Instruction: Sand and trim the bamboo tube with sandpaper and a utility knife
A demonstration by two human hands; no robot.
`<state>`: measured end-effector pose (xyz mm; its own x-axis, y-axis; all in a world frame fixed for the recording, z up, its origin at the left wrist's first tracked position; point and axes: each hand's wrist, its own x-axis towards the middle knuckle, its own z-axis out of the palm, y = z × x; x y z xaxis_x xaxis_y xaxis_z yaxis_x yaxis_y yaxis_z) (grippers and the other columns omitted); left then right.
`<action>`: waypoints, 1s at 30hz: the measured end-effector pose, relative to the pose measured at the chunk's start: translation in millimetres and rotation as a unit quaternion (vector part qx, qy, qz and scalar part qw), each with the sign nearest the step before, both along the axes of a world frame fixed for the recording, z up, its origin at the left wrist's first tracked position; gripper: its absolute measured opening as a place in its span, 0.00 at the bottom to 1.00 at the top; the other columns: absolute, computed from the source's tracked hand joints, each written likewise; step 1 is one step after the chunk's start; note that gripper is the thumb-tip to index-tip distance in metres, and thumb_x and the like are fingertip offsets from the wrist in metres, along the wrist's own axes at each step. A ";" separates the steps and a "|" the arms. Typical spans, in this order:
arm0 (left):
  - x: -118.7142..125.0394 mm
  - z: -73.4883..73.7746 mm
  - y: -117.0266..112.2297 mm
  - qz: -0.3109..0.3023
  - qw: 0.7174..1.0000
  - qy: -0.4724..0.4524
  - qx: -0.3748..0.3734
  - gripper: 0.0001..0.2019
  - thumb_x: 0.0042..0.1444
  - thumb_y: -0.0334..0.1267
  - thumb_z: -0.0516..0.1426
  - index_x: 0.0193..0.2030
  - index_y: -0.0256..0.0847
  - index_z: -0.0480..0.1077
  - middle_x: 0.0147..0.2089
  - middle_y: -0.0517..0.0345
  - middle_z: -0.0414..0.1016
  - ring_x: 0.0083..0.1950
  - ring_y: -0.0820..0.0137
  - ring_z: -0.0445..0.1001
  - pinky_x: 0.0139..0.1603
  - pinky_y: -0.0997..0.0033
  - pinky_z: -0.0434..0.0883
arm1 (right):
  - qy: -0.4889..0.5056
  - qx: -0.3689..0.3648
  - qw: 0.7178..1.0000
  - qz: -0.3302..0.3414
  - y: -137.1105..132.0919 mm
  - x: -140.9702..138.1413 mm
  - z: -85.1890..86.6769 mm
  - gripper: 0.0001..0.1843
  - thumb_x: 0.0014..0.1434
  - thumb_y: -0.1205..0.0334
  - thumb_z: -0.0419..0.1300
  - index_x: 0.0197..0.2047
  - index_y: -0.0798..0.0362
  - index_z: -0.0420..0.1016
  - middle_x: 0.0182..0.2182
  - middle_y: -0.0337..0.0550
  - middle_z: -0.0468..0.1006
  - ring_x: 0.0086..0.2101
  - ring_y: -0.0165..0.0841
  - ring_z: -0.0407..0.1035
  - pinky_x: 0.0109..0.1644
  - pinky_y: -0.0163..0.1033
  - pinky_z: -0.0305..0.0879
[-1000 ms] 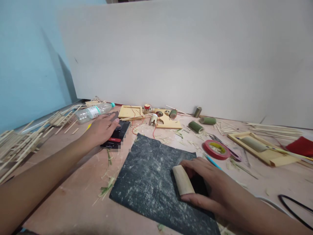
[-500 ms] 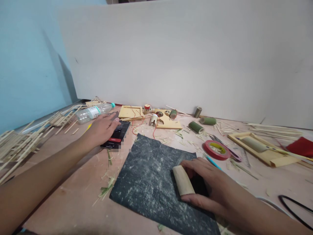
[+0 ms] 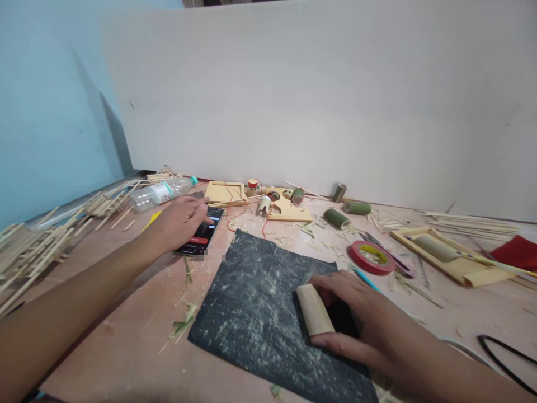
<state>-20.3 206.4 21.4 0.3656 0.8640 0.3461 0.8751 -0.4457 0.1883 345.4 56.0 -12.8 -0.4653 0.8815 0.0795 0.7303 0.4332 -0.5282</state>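
My left hand (image 3: 182, 221) reaches over a smartphone (image 3: 208, 235) on the table, its fingers stretched out above the lit screen and holding nothing. Part of the phone is hidden under that hand. My right hand (image 3: 356, 313) grips a pale, peeled bamboo piece (image 3: 315, 309) between thumb and fingers. The piece rests on a dark sheet of sandpaper (image 3: 251, 302) dusted with pale powder. Whether the bamboo is a full tube or a section of one, I cannot tell.
A plastic bottle (image 3: 161, 193) lies behind my left hand. Green bamboo tubes (image 3: 336, 218), a red tape roll (image 3: 371, 257), scissors (image 3: 403, 266) and a wooden frame (image 3: 444, 254) are at the right. Wooden boards (image 3: 289, 210) with red string lie behind the sandpaper. Bundled sticks (image 3: 37, 252) line the left.
My left hand has shifted slightly right over the phone, its fingers now over the screen, which shows different content. My right hand and the bamboo piece have stayed in place.
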 end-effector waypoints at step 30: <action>68.3 1.8 -104.5 -0.322 0.894 0.064 -0.306 0.53 0.58 0.65 0.62 0.80 0.45 0.41 0.81 0.52 0.36 0.80 0.49 0.37 0.77 0.43 0.47 | -0.052 0.026 0.998 0.003 -7.8 -10.5 5.6 0.24 0.62 0.43 0.65 0.52 0.51 0.71 0.45 0.51 0.75 0.45 0.46 0.70 0.49 0.53 0.68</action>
